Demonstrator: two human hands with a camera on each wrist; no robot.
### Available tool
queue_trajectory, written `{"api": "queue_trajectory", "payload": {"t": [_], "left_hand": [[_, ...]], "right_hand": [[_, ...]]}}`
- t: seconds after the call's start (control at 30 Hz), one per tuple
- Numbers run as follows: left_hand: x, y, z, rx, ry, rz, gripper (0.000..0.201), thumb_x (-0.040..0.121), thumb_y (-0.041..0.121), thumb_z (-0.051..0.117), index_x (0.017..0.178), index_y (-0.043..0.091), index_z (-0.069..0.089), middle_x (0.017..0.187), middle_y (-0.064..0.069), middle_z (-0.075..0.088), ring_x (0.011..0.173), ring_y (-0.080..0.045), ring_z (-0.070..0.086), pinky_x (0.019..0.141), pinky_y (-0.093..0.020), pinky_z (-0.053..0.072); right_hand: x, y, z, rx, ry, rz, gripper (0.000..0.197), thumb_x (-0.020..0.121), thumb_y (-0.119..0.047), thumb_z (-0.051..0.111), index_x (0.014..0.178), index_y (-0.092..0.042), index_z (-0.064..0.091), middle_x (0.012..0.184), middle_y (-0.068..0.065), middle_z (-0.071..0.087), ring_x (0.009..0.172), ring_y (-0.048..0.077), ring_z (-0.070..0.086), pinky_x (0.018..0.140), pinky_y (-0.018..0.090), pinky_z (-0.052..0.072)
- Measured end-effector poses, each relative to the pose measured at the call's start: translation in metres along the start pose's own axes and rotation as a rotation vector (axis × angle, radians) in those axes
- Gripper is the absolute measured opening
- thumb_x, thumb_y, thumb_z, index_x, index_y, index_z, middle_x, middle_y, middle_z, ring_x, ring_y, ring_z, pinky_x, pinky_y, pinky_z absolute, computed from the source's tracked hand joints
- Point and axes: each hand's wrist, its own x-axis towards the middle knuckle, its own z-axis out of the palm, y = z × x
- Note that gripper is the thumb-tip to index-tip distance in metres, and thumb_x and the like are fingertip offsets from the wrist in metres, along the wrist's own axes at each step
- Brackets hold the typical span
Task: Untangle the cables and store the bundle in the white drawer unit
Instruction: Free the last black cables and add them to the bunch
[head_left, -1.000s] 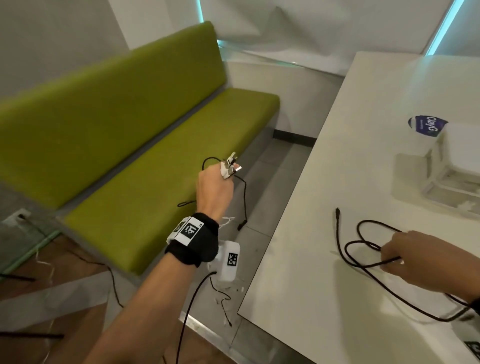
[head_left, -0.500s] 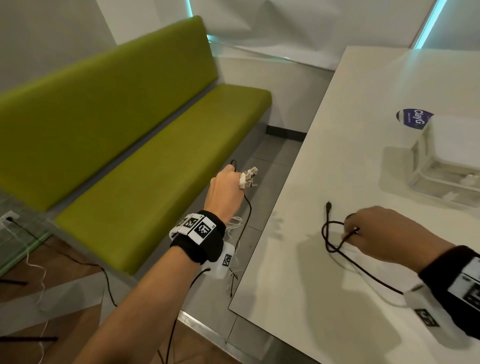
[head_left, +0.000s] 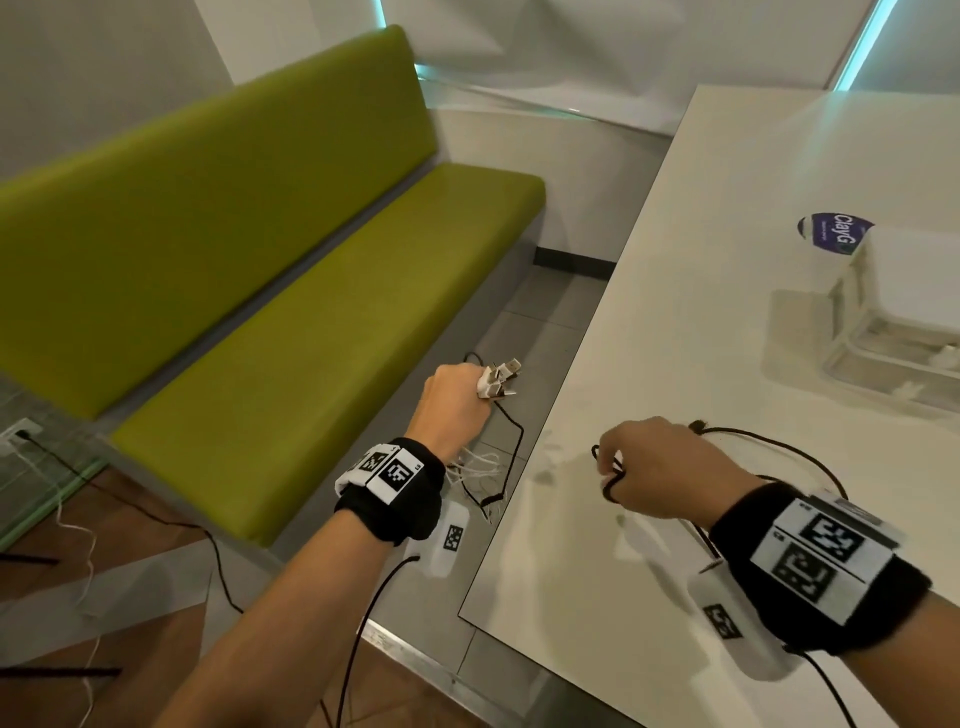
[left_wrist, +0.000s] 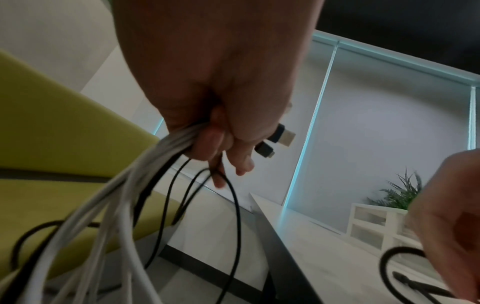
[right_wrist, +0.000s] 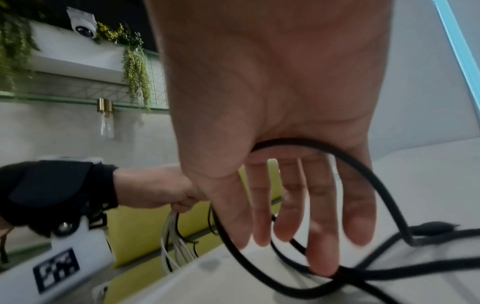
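Note:
My left hand (head_left: 460, 402) hangs off the table's left edge, gripping a bundle of white and black cables (left_wrist: 122, 207). Their connectors (head_left: 498, 379) stick out of the fist, and the loose ends hang toward the floor. My right hand (head_left: 644, 467) is over the white table (head_left: 701, 260) and holds a black cable (head_left: 769, 441). One loop (right_wrist: 363, 174) runs across the base of the fingers and under the thumb. The rest trails right on the tabletop. The white drawer unit (head_left: 893, 332) stands at the far right with a drawer pulled open.
A green bench (head_left: 291, 291) runs along the wall on the left, with a tiled floor gap between it and the table. A purple-labelled item (head_left: 836, 234) sits behind the drawer unit. Thin wires (head_left: 78, 545) lie on the floor at left.
My left hand came down and toward the table edge with its bundle. My right hand slid left across the table, drawing the black cable into smaller loops.

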Motion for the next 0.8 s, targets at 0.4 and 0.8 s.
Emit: {"api": "queue_trajectory", "payload": {"t": [0.4, 0.8], "left_hand": [[-0.024, -0.006, 0.012, -0.294, -0.001, -0.051, 0.021, 0.091, 0.034, 0.062, 0.098, 0.016, 0.072, 0.102, 0.004, 0.057, 0.089, -0.014, 0.057, 0.077, -0.033, 0.048], [-0.04, 0.011, -0.039, -0.882, 0.145, -0.01, 0.032, 0.098, 0.018, 0.053, 0.069, 0.022, 0.065, 0.05, 0.009, 0.041, 0.05, -0.013, 0.034, 0.05, -0.025, 0.028]], "right_hand": [[0.01, -0.034, 0.015, 0.302, 0.219, -0.175, 0.026, 0.091, -0.038, 0.061, 0.112, -0.024, 0.063, 0.109, -0.002, 0.057, 0.093, 0.014, 0.055, 0.079, 0.026, 0.041], [0.039, -0.103, 0.017, 0.366, 0.135, -0.421, 0.04, 0.09, -0.02, 0.063, 0.125, -0.005, 0.051, 0.114, 0.014, 0.063, 0.105, 0.03, 0.059, 0.084, 0.032, 0.045]]}}
